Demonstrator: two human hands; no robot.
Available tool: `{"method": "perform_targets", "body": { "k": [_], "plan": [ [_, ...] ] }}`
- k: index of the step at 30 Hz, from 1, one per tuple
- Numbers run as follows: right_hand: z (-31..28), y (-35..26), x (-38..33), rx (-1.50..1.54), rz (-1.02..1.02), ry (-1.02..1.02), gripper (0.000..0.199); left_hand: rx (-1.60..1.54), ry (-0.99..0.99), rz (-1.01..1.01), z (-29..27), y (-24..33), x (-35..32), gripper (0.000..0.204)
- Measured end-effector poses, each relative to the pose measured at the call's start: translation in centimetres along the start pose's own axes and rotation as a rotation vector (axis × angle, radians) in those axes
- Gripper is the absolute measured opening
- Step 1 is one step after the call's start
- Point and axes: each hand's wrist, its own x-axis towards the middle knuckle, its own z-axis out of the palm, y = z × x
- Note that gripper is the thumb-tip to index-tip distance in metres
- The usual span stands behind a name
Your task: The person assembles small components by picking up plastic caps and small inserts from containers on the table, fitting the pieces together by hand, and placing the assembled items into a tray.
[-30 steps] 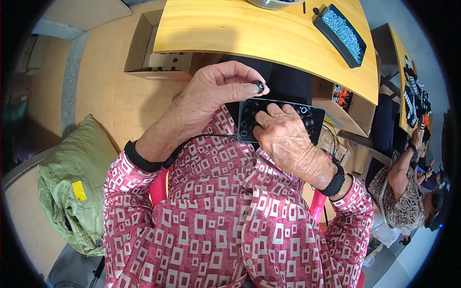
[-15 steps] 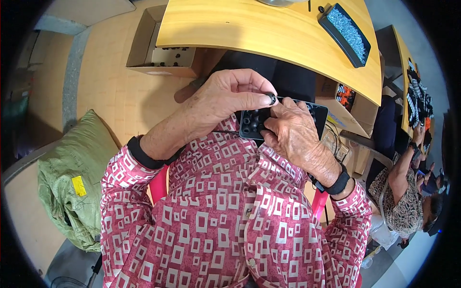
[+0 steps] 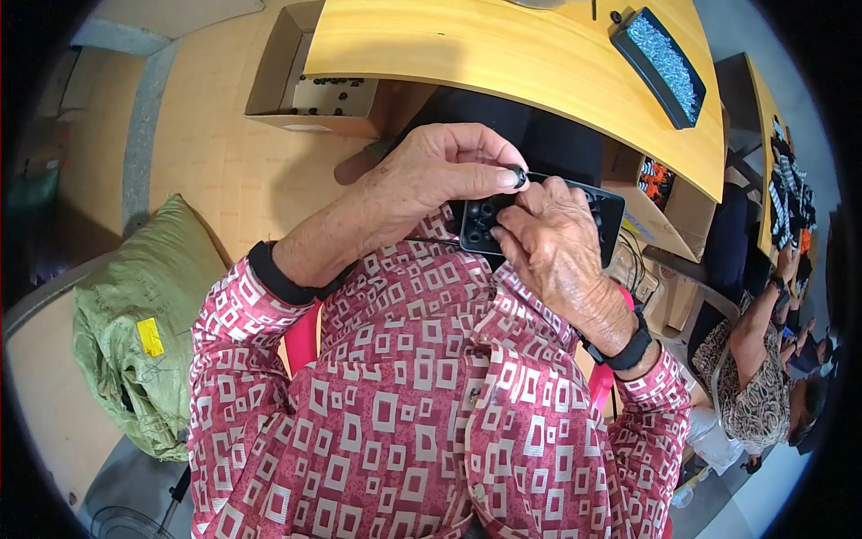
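Between the thumb and fingers of my left hand (image 3: 440, 166) is a small round black plastic piece (image 3: 520, 176), with a pale hollow facing right. Close beside it, my right hand (image 3: 557, 234) has its fingers curled and pinched together. What they hold, if anything, is hidden. A dark shallow tray (image 3: 613, 225) rests on my lap below the hands. Several more round black pieces (image 3: 480, 216) lie in it, partly covered by my right hand.
Ahead is a yellow wooden table (image 3: 503, 54), bearing a black bin of small silvery parts (image 3: 664, 67). Cardboard boxes (image 3: 314, 121) stand by the table at left and right. A green sack (image 3: 135, 314) sits at left; a person (image 3: 750, 377) works at far right.
The surroundings have shifted slightly to the right in view. My left hand keeps its pinch on the black piece, and my right hand stays beside it, over the tray.
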Motion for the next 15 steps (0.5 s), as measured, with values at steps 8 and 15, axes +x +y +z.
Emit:
{"method": "perform_targets", "body": {
  "k": [8,15],
  "plan": [
    [-0.6,-0.4,0.6,0.045,-0.183,0.145,0.012,-0.102,0.02,-0.016,-0.6,0.7,0.2,0.02],
    [1.9,-3.6,3.1,-0.445,-0.372,-0.036,0.019,-0.102,0.066,0.082,-1.2,2.2,0.0,0.019]
  ]
}}
